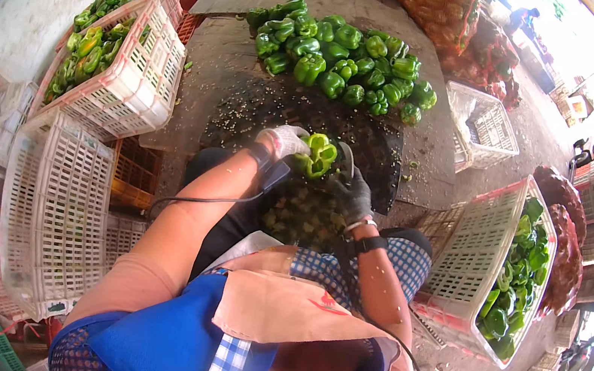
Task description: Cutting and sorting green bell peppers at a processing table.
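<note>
My left hand (284, 140), in a pale glove, is closed around the left side of an opened green pepper (318, 157), its cut lobes showing light green. My right hand (351, 195), in a dark grey glove, is curled around a curved grey tool (347, 160), which stands just to the right of the pepper. Both hands are over the near part of a dark mat (375, 140) strewn with pale seeds. Below my hands, between my knees, are greenish pieces (307, 221), too dim to make out well. On the far side, a heap of whole green peppers (345, 59) lies on the grey board (425, 165). To my left stands a pale crate (150, 51) of green peppers; to my right, a white crate (466, 251) holds more. Mesh sacks (436, 8) stand at the far right
</note>
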`<action>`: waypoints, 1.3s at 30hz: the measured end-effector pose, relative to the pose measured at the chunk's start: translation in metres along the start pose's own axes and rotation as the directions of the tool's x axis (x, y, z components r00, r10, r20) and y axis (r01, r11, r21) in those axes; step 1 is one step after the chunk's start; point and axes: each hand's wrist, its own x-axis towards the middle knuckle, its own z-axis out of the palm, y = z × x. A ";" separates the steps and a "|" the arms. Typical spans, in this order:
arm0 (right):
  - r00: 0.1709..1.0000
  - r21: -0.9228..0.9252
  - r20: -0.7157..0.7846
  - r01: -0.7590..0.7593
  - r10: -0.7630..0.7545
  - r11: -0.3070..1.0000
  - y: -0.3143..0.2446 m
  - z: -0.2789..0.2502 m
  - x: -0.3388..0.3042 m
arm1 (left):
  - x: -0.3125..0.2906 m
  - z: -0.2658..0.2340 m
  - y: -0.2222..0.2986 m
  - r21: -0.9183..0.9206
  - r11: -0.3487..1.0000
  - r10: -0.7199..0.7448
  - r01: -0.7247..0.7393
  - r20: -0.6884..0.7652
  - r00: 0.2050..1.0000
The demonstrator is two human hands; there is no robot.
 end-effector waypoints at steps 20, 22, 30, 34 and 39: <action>0.960 -0.706 0.131 0.265 -0.246 0.657 -0.008 0.009 0.016 | -0.012 -0.008 -0.003 0.246 0.940 0.301 -0.237 -0.270 0.915; 0.928 -0.712 0.136 0.336 -0.347 0.617 -0.017 0.012 0.016 | -0.016 -0.008 -0.003 0.227 0.945 0.292 -0.236 -0.256 0.922; 0.950 -0.815 0.312 0.275 -0.013 0.511 -0.024 0.016 0.051 | -0.019 -0.008 0.017 0.375 0.876 0.385 -0.303 -0.165 0.908; 0.946 -0.875 0.320 0.272 0.057 0.400 -0.016 0.029 0.071 | -0.010 -0.020 0.000 0.152 0.943 0.321 -0.296 -0.177 0.930; 0.963 -0.871 0.250 0.179 0.098 0.458 0.000 0.053 0.093 | -0.005 -0.024 -0.014 0.092 0.960 0.276 -0.263 -0.169 0.946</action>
